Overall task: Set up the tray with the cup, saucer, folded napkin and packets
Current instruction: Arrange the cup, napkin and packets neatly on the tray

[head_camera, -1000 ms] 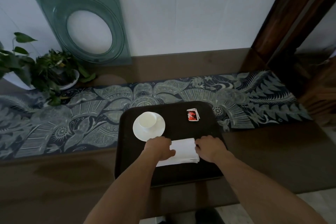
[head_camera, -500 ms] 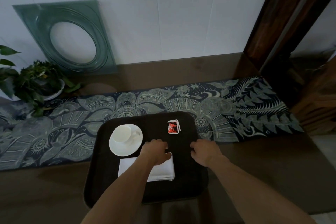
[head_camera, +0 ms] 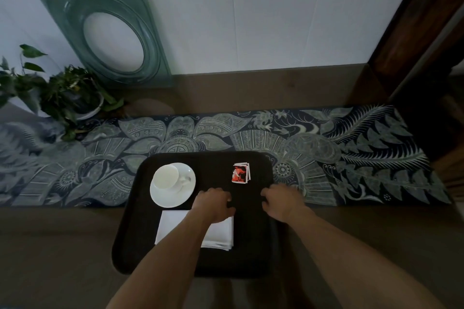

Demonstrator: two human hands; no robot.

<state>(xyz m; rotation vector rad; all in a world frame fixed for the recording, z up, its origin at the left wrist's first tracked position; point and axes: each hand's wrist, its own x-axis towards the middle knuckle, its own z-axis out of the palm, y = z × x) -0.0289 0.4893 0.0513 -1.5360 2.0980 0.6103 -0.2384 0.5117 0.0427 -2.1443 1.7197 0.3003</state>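
A dark rectangular tray (head_camera: 253, 256) lies on the table in front of me. At its far left a white cup (head_camera: 166, 176) stands on a white saucer (head_camera: 164, 197). A small stack of red and white packets (head_camera: 241, 173) lies at the far right of the tray. A folded white napkin (head_camera: 173, 223) lies flat in the near middle, partly hidden under my left forearm. My left hand (head_camera: 213, 204) hovers over the tray just beyond the napkin, fingers curled, holding nothing. My right hand (head_camera: 282, 200) is at the tray's right edge, fingers curled down; what it grips is unclear.
A patterned blue-grey runner (head_camera: 351, 148) crosses the brown table under the tray's far end. A potted plant (head_camera: 62, 93) stands at the far left. A green glass panel with a round hole (head_camera: 110, 32) leans on the white wall. Dark wooden posts (head_camera: 414, 32) rise at the right.
Both hands have left the napkin's sides and moved away from me; the napkin now lies flat on the tray. My right hand has shifted to the tray's right edge.
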